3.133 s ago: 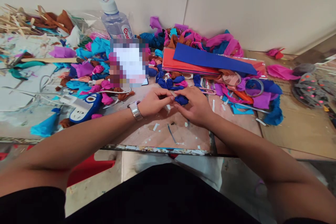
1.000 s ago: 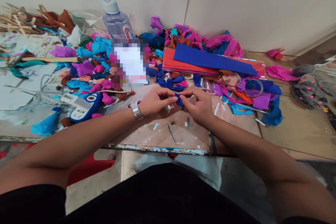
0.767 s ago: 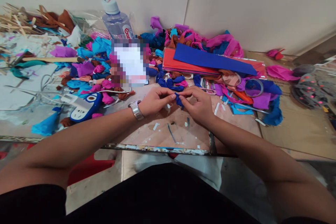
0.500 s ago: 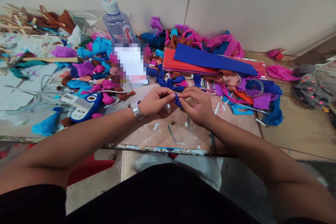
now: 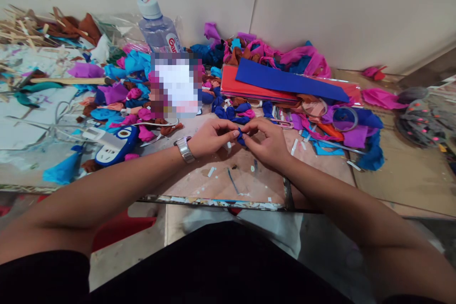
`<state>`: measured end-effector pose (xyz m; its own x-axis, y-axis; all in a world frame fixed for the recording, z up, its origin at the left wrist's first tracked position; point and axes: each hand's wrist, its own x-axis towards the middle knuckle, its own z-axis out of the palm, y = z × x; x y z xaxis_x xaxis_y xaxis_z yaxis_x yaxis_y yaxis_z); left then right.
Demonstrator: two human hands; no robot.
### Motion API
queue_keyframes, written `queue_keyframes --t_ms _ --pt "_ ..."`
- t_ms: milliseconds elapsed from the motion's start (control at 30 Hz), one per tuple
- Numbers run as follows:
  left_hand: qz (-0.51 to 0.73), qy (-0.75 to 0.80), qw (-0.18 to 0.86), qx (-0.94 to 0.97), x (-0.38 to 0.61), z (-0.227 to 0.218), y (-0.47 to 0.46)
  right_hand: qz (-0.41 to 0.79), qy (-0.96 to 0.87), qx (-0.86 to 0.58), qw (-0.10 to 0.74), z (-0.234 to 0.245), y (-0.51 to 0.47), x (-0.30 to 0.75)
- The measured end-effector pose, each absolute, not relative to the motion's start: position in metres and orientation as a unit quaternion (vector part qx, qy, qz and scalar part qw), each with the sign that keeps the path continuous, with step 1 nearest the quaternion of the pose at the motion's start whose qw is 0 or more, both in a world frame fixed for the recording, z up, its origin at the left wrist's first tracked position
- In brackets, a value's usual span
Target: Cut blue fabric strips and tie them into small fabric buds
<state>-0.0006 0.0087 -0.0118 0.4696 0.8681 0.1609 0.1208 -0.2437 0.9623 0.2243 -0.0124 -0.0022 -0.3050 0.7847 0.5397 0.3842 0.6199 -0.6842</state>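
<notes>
Between the fingertips of both hands is a small piece of dark blue crepe paper, gathered into a bud shape. My left hand, with a metal watch at the wrist, pinches it from the left with thumb and forefinger. From the right, my right hand grips it with thumb and fingers; the part under the fingers is hidden. Just beyond my hands lie several dark blue paper buds and a pink one. Past them, a dark blue paper strip rests on red paper sheets.
A bottle stands at the back, behind a blurred-out white object. Left of my hands is a blue-and-white power socket with cables. Tape rolls and crepe scraps lie at right. Wooden sticks are piled far left.
Both hands stay in place while their fingers shift slightly on the dark blue paper. The paper looks turned and more covered by the fingertips. The things on the table have not moved.
</notes>
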Motion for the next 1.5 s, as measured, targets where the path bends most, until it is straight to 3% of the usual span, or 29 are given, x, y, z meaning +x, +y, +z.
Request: queue_keyframes --t_ms 333,1200,1500 --pt "0.369 0.353 0.500 0.699 0.0012 -0.0085 0.0057 0.372 -0.704 -0.398 0.456 -0.0064 -0.0115 0.2204" --pt "0.378 0.352 0.490 0.703 0.0035 -0.0079 0.0055 0.345 -0.742 -0.368 0.441 -0.0032 -0.0106 0.2239" --pt "0.374 0.372 0.491 0.694 0.0024 -0.0076 0.0068 0.392 -0.691 -0.382 0.472 -0.0076 -0.0133 0.2190"
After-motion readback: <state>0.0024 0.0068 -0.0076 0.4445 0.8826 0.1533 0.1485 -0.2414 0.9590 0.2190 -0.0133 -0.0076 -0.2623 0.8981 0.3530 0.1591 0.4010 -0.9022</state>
